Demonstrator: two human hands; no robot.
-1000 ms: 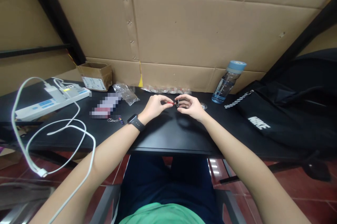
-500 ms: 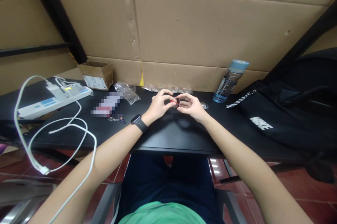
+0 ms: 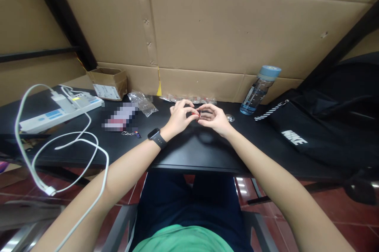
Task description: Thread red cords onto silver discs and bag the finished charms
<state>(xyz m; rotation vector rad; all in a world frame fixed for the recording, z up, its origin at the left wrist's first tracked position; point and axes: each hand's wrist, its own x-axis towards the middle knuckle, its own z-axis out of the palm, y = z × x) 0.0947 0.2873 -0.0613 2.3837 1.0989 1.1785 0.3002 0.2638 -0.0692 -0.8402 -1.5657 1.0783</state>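
Both hands meet above the middle of the black table [image 3: 183, 153], their fingertips around a small round red and dark object [image 3: 198, 114]. My left hand [image 3: 181, 117], with a black watch at the wrist, pinches it from the left between thumb and fingers. From the right, my right hand [image 3: 213, 119] grips its other side with bent fingers. The fingers partly cover the object, and its details are too small to make out. Just right of my right hand lies a small clear round piece [image 3: 230, 118].
Left: a white power strip [image 3: 44, 122] with looping white cable, a cardboard box [image 3: 108, 84], a blurred-out flat item [image 3: 121, 117], a keychain [image 3: 136, 134]. Behind are clear plastic bags [image 3: 143, 103]. Right: a water bottle [image 3: 258, 92] and black bag [image 3: 319, 129]. Cardboard [image 3: 213, 31] backs the table.
The small object has turned slightly between the fingertips, and its dark face shows less. Both hands have kept nearly the same place and grip.
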